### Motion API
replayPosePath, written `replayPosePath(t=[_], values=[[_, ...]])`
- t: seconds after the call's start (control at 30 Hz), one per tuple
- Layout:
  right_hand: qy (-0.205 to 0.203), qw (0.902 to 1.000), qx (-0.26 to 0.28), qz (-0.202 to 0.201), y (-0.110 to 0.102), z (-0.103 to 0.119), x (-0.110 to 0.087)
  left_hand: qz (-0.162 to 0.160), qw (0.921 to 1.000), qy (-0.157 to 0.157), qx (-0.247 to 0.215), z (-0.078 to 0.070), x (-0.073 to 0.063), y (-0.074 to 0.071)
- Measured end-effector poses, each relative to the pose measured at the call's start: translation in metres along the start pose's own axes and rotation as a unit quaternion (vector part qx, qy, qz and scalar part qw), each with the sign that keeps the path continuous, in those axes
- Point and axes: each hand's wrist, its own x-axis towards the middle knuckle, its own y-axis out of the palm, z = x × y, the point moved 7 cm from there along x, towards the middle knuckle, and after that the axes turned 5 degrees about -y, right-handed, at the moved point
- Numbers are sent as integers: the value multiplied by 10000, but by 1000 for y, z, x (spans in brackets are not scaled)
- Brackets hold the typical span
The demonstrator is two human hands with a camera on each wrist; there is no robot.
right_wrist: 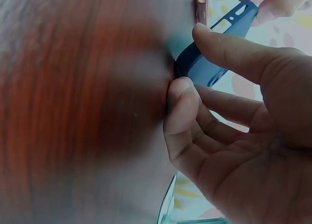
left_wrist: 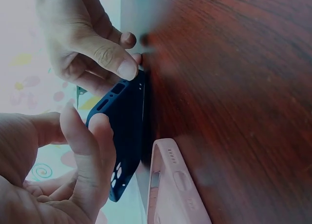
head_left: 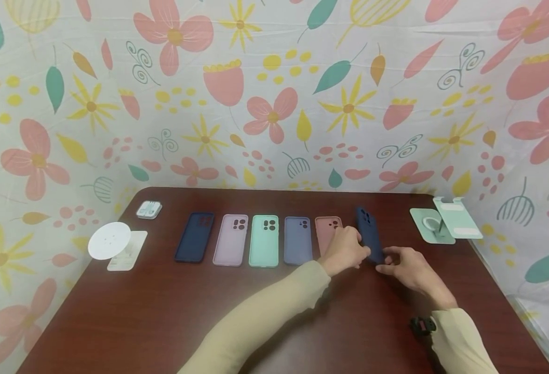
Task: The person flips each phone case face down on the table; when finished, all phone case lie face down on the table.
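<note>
Right hand (head_left: 410, 267) has thumb and finger clamped on lower corner of the dark blue case (head_left: 369, 234), tilted on the desk (head_left: 274, 322), right end of row. Left hand (head_left: 344, 252) touches its left side; can't tell if those fingers clamp. Pink case (head_left: 325, 234) partly under left hand, purple-blue case (head_left: 298, 240) beside. Green stand (head_left: 461, 218) far right.

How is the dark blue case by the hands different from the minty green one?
The dark blue case is dark, but the mint green case is pale. The dark blue case is tilted up, while the mint green case lies flat on the table. Both hands, left and right, hold the dark blue case; neither touches the mint green case. Both have camera holes.
</note>
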Motion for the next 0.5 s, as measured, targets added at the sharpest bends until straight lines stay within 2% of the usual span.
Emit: replayPosePath(t=[0.23, 0.5], values=[[60, 9999, -78, -103, -3, -3, -1, 25, 9985, 124, 535, -1, 1, 6], [72, 9998, -127, -161, -8, -7, -4, -34, 9963, 43, 853, -2, 2, 13]])
